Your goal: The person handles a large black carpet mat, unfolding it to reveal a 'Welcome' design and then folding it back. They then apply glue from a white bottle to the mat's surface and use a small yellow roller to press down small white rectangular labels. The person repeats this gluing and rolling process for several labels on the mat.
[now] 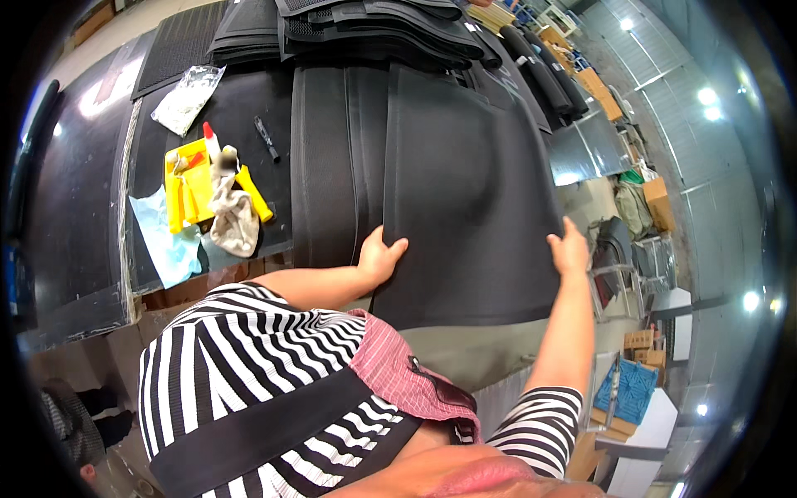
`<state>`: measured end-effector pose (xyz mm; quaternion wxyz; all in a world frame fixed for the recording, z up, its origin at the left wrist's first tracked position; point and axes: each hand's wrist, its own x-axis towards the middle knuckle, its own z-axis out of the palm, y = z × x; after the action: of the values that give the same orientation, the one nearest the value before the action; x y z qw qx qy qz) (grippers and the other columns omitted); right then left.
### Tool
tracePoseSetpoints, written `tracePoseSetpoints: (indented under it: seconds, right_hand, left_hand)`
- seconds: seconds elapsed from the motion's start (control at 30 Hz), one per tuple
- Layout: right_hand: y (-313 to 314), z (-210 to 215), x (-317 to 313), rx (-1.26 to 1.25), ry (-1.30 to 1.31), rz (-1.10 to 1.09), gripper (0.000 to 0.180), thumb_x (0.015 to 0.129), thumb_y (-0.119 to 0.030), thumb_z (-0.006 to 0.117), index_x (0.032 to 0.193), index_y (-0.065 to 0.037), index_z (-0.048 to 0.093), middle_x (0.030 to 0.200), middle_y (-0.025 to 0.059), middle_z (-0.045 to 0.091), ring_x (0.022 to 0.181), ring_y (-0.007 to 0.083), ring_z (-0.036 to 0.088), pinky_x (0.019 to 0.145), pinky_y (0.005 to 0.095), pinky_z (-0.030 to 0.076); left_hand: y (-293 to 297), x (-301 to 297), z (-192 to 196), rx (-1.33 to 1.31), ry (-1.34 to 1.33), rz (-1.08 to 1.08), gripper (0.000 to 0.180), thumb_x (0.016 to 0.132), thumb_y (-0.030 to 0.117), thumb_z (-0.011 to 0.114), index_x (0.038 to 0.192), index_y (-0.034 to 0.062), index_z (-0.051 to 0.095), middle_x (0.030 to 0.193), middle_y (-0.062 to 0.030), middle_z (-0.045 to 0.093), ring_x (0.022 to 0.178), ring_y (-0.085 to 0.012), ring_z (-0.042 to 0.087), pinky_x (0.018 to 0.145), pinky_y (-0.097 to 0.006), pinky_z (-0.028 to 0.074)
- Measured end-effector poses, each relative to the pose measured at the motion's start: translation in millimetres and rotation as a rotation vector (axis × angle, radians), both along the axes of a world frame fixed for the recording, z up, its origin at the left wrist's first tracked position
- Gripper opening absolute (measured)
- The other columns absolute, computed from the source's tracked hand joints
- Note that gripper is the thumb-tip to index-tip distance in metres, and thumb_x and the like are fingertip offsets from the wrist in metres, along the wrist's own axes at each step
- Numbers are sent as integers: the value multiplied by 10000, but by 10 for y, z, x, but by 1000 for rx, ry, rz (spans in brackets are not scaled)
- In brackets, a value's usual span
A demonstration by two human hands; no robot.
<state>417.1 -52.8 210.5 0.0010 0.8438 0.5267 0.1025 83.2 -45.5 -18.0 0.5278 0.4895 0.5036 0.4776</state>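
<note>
Now, both hands are on the large black rubber mat [473,199], one at each side. To handle this well, I'd say, keep the two grips level and the pull even, so the sheet stays square and doesn't buckle through its soft middle; a light outward tension should flatten that gentle bulge. Mind the near edge, too: it overhangs the surface [75,191] toward the person's body, and it could sag or drag if either side is let drop.

And where does the mat sit? Right between the hands, its broad face spreading away from the body. The left hand [379,257] is at its left edge, partly curled, thumb out over the top, fingers mostly hidden. Across on the other side, the right hand [569,249] has the right edge, thumb on the inner side, fingers pointing up along the rim in what looks like a loose pinch; how firm, I can't tell.

Under and beside the mat's left edge, more black matting [322,166] lies near the left hand, and beyond the mat's far end rises a stack of black mats [374,33].
</note>
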Motion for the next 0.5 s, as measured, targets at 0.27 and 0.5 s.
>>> tracePoseSetpoints:
  seconds: [0.27,0.5]
  right_hand:
    - [133,-75,1020,300,529,279,536,821,-39,687,1337,40,565,1274,192,649,1159,248,622,1012,343,449]
    - [175,226,1868,424,682,413,505,908,-12,636,1402,-17,528,1402,143,547,1275,227,508,1071,329,390]
  left_hand:
    - [126,34,115,-92,-21,-6,494,901,232,689,1269,-60,538,1137,-212,675,1054,-312,658,936,-369,501]
    - [-6,637,-79,56,329,142,565,876,324,701,1263,-56,542,1278,-201,506,1193,-363,503,1025,-433,397]
